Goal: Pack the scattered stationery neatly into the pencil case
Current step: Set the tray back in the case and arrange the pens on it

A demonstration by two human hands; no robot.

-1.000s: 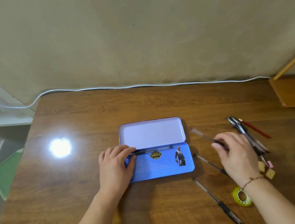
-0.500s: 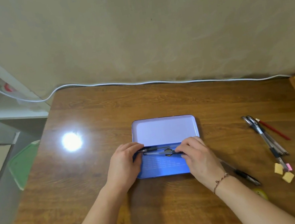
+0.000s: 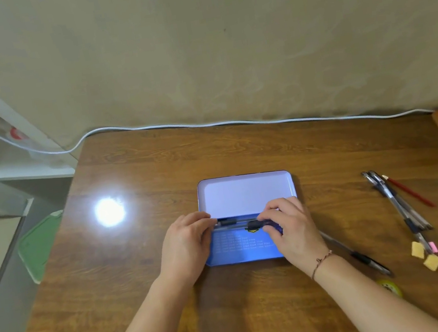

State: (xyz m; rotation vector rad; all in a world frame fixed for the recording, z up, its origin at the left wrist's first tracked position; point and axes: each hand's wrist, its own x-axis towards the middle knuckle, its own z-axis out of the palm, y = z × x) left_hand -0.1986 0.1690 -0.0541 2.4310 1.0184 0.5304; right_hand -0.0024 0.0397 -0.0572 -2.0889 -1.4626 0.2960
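Blue metal pencil case (image 3: 243, 251) lay open mid-table | right hand (image 3: 289, 229) fingers pinched black-capped clear pen (image 3: 239, 224) inside | left hand (image 3: 187, 243) fingers curled on case's left end, touching pen tip

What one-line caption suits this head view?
Both hands, left hand and right hand, settle pens into the open blue pencil case; more stationery waits at right.

Blue pencil case (image 3: 243, 251) with pale lilac lid, 2 yellow erasers (image 3: 432, 262), red pencil (image 3: 410, 191), wood-grain table (image 3: 235, 308)
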